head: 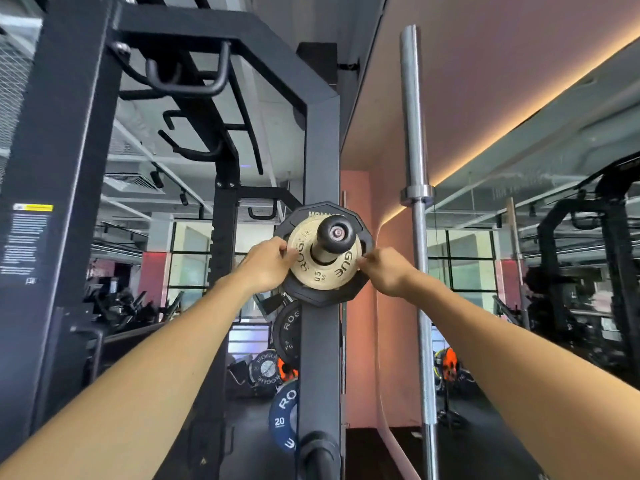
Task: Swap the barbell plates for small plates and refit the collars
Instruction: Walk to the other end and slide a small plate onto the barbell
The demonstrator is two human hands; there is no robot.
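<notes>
A small tan 0.5 kg plate (323, 268) sits on a storage peg (335, 234) of the dark rack upright (320, 143), in front of a larger black plate (323, 294). My left hand (268, 268) grips the tan plate's left edge with curled fingers. Its right edge is pinched by my right hand (384, 271). The peg's black end cap sticks out toward me through the plate's hole. No collar is in view.
A steel barbell (415, 188) stands upright to the right of the rack, beside a mirrored wall (540, 237). Lower pegs hold a black plate (287, 332) and a blue 20 kg plate (284, 415). Another peg (320, 452) juts out at the bottom.
</notes>
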